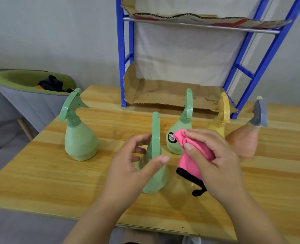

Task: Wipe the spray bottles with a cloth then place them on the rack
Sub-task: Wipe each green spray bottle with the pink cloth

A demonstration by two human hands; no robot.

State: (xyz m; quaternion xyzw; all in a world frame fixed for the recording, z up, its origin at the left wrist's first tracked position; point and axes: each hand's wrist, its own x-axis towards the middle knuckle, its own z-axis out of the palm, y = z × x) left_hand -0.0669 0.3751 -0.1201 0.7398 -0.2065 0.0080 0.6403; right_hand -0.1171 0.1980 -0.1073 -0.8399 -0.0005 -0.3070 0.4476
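The left hand (128, 162) curves open around the nearest green spray bottle (154, 166), which stands on the wooden table (40, 173); fingers spread behind its neck, thumb in front, contact unclear. The right hand (218, 161) has its fingers pinched on a pink cloth (191, 155) just right of that bottle. Beyond the fingertips stand a labelled green bottle (177, 136), a yellow bottle (219, 120), a peach bottle (246, 140) and, far left, another green bottle (78, 134), before the blue rack (122, 67).

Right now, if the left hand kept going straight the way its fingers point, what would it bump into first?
Most likely the nearest green spray bottle. The left hand is open, its fingers curled towards the bottle's neck and trigger head, with nothing between them. Depth is hard to judge from this single view.
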